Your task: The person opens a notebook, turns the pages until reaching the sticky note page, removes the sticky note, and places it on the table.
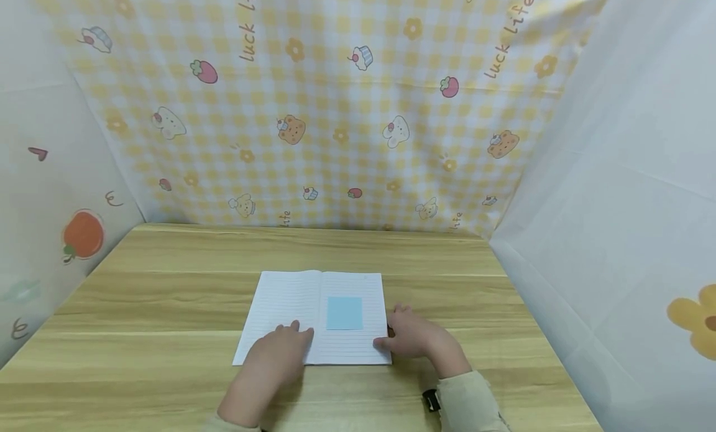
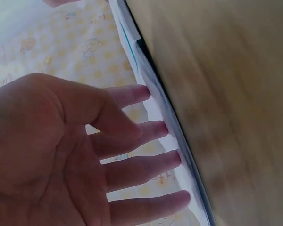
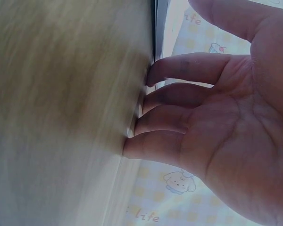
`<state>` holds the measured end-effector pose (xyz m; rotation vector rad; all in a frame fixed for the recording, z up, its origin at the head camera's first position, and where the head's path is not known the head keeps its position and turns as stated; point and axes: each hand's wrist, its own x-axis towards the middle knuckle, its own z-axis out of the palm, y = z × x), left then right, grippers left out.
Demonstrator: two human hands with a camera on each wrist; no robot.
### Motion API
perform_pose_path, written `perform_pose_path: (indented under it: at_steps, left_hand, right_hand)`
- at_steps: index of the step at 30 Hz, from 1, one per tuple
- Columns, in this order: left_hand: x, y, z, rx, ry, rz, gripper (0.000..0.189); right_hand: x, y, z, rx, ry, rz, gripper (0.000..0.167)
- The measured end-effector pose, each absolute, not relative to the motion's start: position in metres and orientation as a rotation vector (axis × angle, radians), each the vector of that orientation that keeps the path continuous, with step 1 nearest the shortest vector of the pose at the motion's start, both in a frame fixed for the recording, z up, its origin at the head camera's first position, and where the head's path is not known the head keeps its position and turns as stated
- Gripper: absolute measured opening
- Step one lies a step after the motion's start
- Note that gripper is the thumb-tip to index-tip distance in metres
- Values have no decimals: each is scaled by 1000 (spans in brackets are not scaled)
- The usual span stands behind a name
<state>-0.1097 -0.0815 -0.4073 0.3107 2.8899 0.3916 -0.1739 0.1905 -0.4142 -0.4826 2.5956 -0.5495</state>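
An open lined notebook [image 1: 282, 301] lies flat on the wooden table, with a blue sticky note [image 1: 344, 313] on its right page. My left hand [image 1: 279, 351] rests on the lower part of the left page, near the fold. In the left wrist view, the fingers [image 2: 144, 169] of that hand are spread and fairly straight, their tips on the paper. My right hand [image 1: 413, 332] is at the notebook's right edge. Its thumb reaches over the page, while its other fingers [image 3: 165, 120] touch the tabletop just beside the edge.
The wooden tabletop [image 1: 184, 258] extends around the notebook. A yellow checked cloth [image 1: 335, 102] with cartoon prints hangs behind it, and pale cloth walls stand at the left [image 1: 33, 220] and right [image 1: 615, 189]. A black band [image 1: 431, 400] shows at my right sleeve.
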Motion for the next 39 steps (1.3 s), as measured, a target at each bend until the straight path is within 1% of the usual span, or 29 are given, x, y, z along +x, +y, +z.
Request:
perform_pose_path:
  at_steps: [4,7,8,12,13,16,18,21,27,30,32,35,38,39]
  left_hand:
    - [-111,-80,-405,304,2836,414,47]
    - [-111,-79,-405,300,2815,419,48]
    - [-112,-79,-406,298,2811,421,48]
    - [-113,-79,-408,287,2804,438,48]
    - [-113,-80,-409,281,2800,446,48]
    - [-114,-81,-410,269,2793,467,48]
    - [-114,-82,-410,267,2791,481,48]
    - [-115,-84,-407,280,2790,502,49]
    - [-119,-85,-405,302,2771,502,47]
    - [-120,-85,-405,293,2770,504,45]
    - [-120,-86,-405,289,2771,509,45]
    - [-121,-86,-405,288,2774,511,45]
    - [-122,-85,-405,284,2770,515,45]
    - [-122,-85,-405,284,2770,519,45]
  right_hand:
    - [-173,191,-414,-483,2598,-545,55]
    - [-173,191,-414,-476,2590,-560,53]
    - [-173,191,-414,-475,2589,-563,49]
    - [-172,191,-415,-452,2582,-583,49]
    - [-172,191,-416,-447,2582,-583,51]
    - [-172,191,-416,-431,2578,-584,65]
    - [-172,191,-415,-427,2579,-572,69]
    - [-172,191,-413,-424,2584,-557,71]
    - [-173,190,-415,-411,2601,-564,55]
    - [-177,186,-414,-442,2635,-496,35]
    - [-181,182,-411,-465,2666,-420,26]
    - [-187,171,-403,-535,2730,-296,27]
    - [-190,155,-398,-696,2810,-106,18]
    - [-190,149,-398,-769,2822,-30,22]
